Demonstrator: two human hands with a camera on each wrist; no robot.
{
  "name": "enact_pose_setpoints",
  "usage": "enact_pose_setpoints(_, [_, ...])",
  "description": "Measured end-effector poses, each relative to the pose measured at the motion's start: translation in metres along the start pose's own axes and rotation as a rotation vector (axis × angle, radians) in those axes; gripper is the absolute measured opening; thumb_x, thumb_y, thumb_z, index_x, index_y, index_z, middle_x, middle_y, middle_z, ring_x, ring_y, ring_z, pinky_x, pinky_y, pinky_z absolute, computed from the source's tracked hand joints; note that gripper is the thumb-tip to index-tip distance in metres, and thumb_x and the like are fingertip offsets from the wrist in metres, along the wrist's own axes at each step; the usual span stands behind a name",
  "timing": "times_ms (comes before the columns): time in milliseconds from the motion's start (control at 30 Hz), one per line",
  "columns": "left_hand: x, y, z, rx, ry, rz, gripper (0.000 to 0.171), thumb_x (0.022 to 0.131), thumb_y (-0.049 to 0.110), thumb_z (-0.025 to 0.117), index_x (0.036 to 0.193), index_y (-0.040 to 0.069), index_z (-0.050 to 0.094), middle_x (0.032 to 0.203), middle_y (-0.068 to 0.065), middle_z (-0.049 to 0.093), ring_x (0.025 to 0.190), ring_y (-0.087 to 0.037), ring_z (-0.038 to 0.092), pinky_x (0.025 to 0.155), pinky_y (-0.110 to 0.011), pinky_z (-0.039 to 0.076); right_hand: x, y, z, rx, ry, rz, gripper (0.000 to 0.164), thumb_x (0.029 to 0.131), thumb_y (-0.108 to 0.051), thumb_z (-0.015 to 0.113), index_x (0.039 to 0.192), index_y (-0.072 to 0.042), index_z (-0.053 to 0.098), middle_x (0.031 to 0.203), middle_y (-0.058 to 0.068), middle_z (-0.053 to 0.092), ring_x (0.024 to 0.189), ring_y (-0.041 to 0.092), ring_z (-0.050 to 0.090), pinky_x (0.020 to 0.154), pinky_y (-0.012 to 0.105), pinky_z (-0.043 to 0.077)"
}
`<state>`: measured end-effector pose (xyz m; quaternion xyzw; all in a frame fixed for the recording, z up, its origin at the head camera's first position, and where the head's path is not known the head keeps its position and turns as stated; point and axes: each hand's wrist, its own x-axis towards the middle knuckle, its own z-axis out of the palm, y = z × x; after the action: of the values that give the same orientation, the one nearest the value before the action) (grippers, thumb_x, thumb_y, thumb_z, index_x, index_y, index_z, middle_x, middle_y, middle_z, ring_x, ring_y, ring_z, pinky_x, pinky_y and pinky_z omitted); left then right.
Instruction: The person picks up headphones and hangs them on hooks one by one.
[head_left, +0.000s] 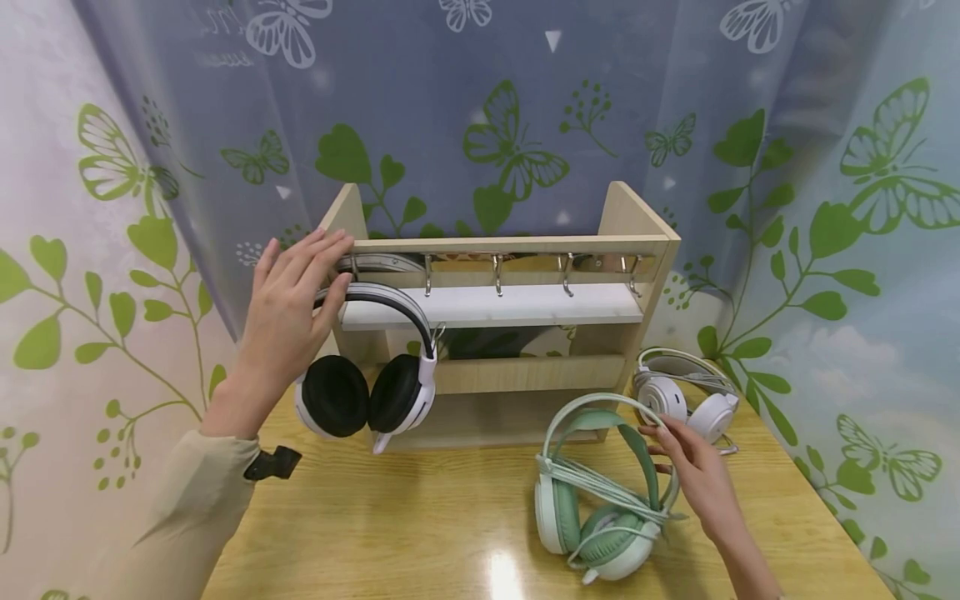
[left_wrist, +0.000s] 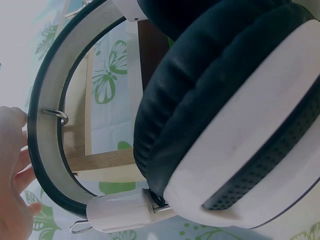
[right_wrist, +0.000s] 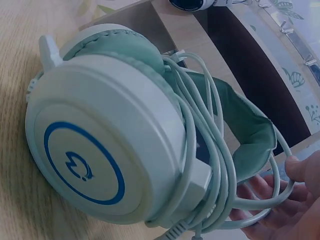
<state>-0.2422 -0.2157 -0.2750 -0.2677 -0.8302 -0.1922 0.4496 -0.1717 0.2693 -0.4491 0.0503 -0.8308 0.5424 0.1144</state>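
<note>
White headphones with black ear pads [head_left: 335, 396] hang at the left end of a wooden rack [head_left: 525, 375]. In the left wrist view, a metal hook [left_wrist: 55, 115] shows under their headband [left_wrist: 45, 130]. My left hand [head_left: 288, 312] lies beside that headband, its fingers stretched over the rack's top edge. With thumb and fingers, my right hand [head_left: 697, 475] holds the headband of mint-green headphones [head_left: 555, 508], low over the table at the front right. Their cable [right_wrist: 215, 145] is bundled across the band; a blue ring marks the ear cup [right_wrist: 85, 165].
Several more hooks [head_left: 497, 275] line the rack's upper rail. Another white pair of headphones [head_left: 663, 398] rests on the wooden table [head_left: 390, 533] at the rack's right side. A butterfly-patterned curtain [head_left: 420, 108] stands behind.
</note>
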Motion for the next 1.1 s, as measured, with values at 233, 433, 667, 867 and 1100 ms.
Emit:
enact_pose_setpoints(233, [-0.001,-0.001,0.000,0.002,0.000,-0.001,0.043,0.101,0.014,0.062,0.143,0.009,0.058,0.145,-0.011,0.058,0.141,-0.031,0.045,0.123,-0.055,0.015,0.003,0.000,0.005,-0.010,0.009,-0.057,0.039,0.110,-0.019,0.046,0.139,0.005,0.056,0.109,-0.022,0.068,0.090,0.000,0.066,0.074,0.025,0.059])
enact_pose_setpoints(433, [-0.001,-0.001,0.000,0.002,-0.002,-0.002,0.043,0.101,0.014,0.062,0.143,0.009,0.058,0.146,-0.011,0.057,0.141,-0.031,0.045,0.123,-0.055,0.014,0.003,-0.001,0.007,-0.036,0.018,-0.053,0.039,0.110,-0.021,0.046,0.138,0.004,0.056,0.114,0.000,0.073,0.090,-0.001,0.066,0.077,0.026,0.059])
enact_pose_setpoints(667, [-0.001,-0.002,0.000,0.002,0.004,-0.003,0.042,0.101,0.015,0.062,0.143,0.009,0.058,0.145,-0.011,0.058,0.142,-0.030,0.045,0.123,-0.055,0.014,0.003,-0.001,0.008,-0.030,0.028,-0.062,0.037,0.110,-0.017,0.045,0.137,0.004,0.056,0.119,0.023,0.070,0.089,-0.001,0.066,0.074,0.024,0.058])
enact_pose_setpoints(867, [0.000,-0.001,0.000,0.004,0.001,-0.001,0.043,0.101,0.015,0.062,0.143,0.009,0.058,0.145,-0.011,0.058,0.141,-0.031,0.045,0.123,-0.055,0.015,0.002,-0.003,0.011,-0.073,0.060,-0.099,0.033,0.109,-0.013,0.047,0.134,0.005,0.059,0.116,0.024,0.071,0.088,-0.004,0.066,0.071,0.025,0.059])
enact_pose_setpoints(1100, [0.000,0.000,0.001,0.005,0.005,-0.001,0.043,0.101,0.014,0.062,0.143,0.009,0.059,0.145,-0.011,0.058,0.141,-0.030,0.046,0.123,-0.055,0.015,0.001,-0.003,0.015,-0.113,0.110,-0.130,0.030,0.108,-0.010,0.048,0.130,0.005,0.062,0.111,0.022,0.073,0.085,-0.006,0.065,0.068,0.021,0.058])
